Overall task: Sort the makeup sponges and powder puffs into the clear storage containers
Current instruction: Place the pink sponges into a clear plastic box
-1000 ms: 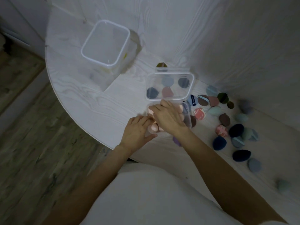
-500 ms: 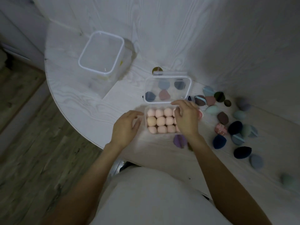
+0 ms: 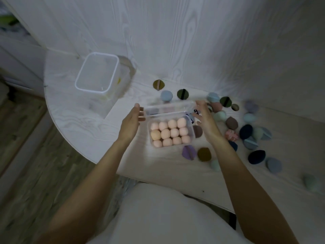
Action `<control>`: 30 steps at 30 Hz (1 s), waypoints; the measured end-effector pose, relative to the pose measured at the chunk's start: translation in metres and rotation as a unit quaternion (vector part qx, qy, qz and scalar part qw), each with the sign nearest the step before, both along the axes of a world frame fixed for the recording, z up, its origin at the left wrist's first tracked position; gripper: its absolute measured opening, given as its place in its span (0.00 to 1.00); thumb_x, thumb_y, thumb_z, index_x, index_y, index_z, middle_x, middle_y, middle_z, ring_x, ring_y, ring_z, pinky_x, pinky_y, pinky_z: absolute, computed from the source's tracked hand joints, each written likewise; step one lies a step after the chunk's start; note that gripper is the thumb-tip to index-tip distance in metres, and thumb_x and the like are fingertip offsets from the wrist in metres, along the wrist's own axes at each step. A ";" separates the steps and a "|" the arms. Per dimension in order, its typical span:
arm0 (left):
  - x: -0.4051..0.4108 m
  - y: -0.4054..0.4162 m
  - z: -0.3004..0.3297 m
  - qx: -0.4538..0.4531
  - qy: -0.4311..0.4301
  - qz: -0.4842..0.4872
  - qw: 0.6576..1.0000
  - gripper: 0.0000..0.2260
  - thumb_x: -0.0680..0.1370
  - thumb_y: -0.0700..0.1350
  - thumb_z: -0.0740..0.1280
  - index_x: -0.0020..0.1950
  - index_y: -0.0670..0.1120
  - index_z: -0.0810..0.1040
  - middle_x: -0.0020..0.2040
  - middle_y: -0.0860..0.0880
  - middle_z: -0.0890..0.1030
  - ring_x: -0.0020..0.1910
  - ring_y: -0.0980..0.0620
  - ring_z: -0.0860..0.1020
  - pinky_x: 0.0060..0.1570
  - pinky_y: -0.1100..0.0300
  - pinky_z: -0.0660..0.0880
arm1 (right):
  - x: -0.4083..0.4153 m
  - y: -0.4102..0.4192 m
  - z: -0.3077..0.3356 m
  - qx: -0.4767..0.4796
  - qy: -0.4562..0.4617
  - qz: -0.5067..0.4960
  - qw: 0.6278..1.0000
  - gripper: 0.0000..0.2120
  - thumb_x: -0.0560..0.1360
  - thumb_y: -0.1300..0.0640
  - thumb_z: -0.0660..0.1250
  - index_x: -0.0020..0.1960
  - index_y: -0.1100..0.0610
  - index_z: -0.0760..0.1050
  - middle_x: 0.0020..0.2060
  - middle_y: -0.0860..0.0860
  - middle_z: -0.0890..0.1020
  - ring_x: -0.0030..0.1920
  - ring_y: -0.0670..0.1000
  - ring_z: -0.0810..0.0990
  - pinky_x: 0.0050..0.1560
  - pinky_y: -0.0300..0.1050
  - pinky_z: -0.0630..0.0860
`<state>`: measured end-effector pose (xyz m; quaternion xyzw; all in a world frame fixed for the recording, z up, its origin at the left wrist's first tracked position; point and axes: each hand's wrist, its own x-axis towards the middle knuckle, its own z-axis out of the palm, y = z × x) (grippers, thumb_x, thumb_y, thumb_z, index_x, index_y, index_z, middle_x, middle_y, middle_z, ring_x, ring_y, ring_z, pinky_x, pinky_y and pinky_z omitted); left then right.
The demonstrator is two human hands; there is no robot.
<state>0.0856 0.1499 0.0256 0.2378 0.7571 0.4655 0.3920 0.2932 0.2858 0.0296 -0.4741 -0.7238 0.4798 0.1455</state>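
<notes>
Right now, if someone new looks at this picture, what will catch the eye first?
First, the clear case packed with twelve peach makeup sponges, at the table's near edge between the left hand and the right hand, both reaching for its blurred lid. Next, the loose multicoloured sponges scattered at the right, and the tall empty clear container at the far left.

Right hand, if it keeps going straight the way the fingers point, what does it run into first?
Probably the clear lid, blurred, just off the right hand fingertips. Beyond it lies a green puff, then the wall. Depth is hard to judge.
</notes>
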 end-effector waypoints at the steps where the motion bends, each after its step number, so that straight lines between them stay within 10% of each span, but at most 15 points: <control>1: 0.004 -0.007 -0.002 -0.010 0.019 -0.010 1.000 0.24 0.79 0.64 0.48 0.51 0.52 0.78 0.53 0.51 0.81 0.51 0.56 0.78 0.55 0.57 0.72 | 0.005 -0.007 0.002 0.026 -0.003 0.000 1.000 0.23 0.76 0.33 0.48 0.56 0.43 0.76 0.59 0.44 0.76 0.62 0.48 0.73 0.64 0.49 0.67; 4: 0.019 -0.032 -0.020 -0.056 0.081 -0.065 0.993 0.17 0.75 0.61 0.62 0.56 0.51 0.75 0.57 0.53 0.77 0.56 0.53 0.75 0.53 0.60 0.71 | 0.022 -0.032 -0.012 0.094 -0.062 0.094 0.989 0.20 0.79 0.44 0.55 0.65 0.54 0.70 0.61 0.45 0.73 0.64 0.49 0.70 0.58 0.41 0.67; 8: 0.038 -0.044 -0.037 -0.043 0.078 -0.148 0.985 0.40 0.65 0.57 0.76 0.72 0.58 0.58 0.65 0.55 0.68 0.61 0.54 0.70 0.54 0.58 0.71 | 0.032 -0.048 -0.034 0.118 -0.151 0.182 0.965 0.40 0.69 0.42 0.71 0.74 0.52 0.57 0.76 0.50 0.49 0.75 0.53 0.51 0.71 0.52 0.57; 13: 0.053 -0.044 -0.041 -0.030 0.056 -0.118 0.991 0.43 0.67 0.51 0.77 0.72 0.62 0.52 0.58 0.58 0.72 0.54 0.53 0.75 0.49 0.62 0.72 | 0.022 -0.060 -0.052 0.194 -0.151 0.136 0.960 0.37 0.68 0.55 0.75 0.71 0.57 0.61 0.75 0.56 0.51 0.68 0.58 0.65 0.62 0.53 0.73; 23: 0.044 -0.072 -0.037 -0.020 0.039 0.001 0.999 0.42 0.65 0.58 0.76 0.74 0.57 0.59 0.60 0.56 0.73 0.52 0.56 0.77 0.52 0.59 0.74 | 0.008 -0.071 -0.037 0.243 -0.098 0.153 0.953 0.32 0.69 0.60 0.74 0.70 0.57 0.65 0.75 0.60 0.52 0.72 0.59 0.60 0.66 0.51 0.69; 30: -0.018 -0.118 -0.036 -0.031 0.024 0.099 0.994 0.22 0.71 0.56 0.71 0.63 0.53 0.74 0.58 0.55 0.77 0.53 0.54 0.78 0.46 0.64 0.72 | -0.072 -0.089 -0.024 0.020 -0.031 0.160 0.986 0.26 0.73 0.47 0.69 0.67 0.51 0.66 0.68 0.50 0.59 0.64 0.51 0.69 0.54 0.38 0.67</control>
